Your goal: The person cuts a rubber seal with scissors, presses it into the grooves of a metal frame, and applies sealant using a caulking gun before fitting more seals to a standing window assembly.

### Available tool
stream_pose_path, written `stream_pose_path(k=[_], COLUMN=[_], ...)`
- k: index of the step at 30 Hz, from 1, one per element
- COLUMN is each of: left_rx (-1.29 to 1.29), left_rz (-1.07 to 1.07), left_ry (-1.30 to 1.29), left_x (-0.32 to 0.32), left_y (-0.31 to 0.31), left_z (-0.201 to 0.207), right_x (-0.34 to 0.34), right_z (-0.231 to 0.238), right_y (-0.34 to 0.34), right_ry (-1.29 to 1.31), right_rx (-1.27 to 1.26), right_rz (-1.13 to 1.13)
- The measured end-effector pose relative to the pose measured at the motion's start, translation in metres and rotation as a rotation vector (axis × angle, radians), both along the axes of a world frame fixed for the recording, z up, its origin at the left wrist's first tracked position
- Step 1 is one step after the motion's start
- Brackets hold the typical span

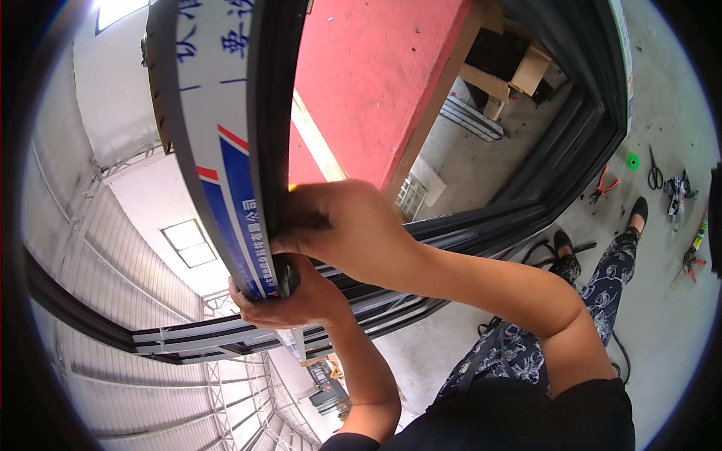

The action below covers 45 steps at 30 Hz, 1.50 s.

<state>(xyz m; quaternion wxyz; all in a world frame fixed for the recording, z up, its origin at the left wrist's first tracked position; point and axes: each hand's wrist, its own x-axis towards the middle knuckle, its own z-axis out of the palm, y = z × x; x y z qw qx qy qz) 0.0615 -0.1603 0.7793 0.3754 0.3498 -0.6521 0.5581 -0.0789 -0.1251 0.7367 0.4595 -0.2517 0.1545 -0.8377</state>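
Note:
A dark metal window or door frame (526, 208) stands tilted before me. On its upright bar (274, 98) is a white, blue and red printed film (214, 113). My left hand (297, 301) is closed around the lower end of that bar, its fingers on the outer side and the palm beneath. Just above it, my right hand (342, 225) is closed in a pinch at the bar's inner edge. A bit of yellow shows behind the right hand's knuckles. What its fingertips hold, if anything, is hidden.
A red board (368, 68) with a wooden edge lies behind the frame. Scissors (655, 170), orange-handled pliers (602, 186) and a green tape roll (632, 161) lie on the floor at right. Cardboard boxes (530, 68) and metal strips (470, 119) sit beyond the frame.

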Motion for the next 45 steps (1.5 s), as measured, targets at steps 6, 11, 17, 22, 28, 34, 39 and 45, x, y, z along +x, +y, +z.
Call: stream_pose_path(k=[6, 11, 17, 22, 28, 34, 39, 45], left_rx=[0.154, 0.238, 0.413, 0.263, 0.198, 0.240, 0.276, 0.159], left_rz=[-0.043, -0.100, -0.111, -0.123, -0.111, -0.097, -0.003, -0.033], left_ry=[0.113, 0.095, -0.061, -0.104, -0.020, -0.038, -0.096, 0.005], left_x=[0.016, 0.020, 0.005, 0.002, -0.002, 0.006, 0.084, 0.067], left_y=[0.001, -0.001, 0.014, 0.008, 0.003, 0.013, 0.005, 0.002], left_z=[0.004, 0.012, 0.032, 0.020, 0.014, 0.008, 0.011, 0.002], right_x=[-0.015, -0.032, -0.025, -0.020, -0.032, -0.030, -0.020, -0.010], right_z=[0.000, 0.044, 0.036, 0.027, 0.026, 0.019, 0.017, 0.017], right_y=[0.043, 0.010, -0.025, -0.049, -0.049, -0.050, -0.049, -0.055], right_ry=[0.864, 1.297, 1.487, 1.221, 1.397, 1.352, 1.256, 1.145], right_rx=[0.230, -0.132, -0.400, -0.531, -0.611, -0.562, -0.524, -0.531], right_rz=[-0.676, -1.572, -1.607, -1.839, -1.927, -1.926, -1.858, -1.787])
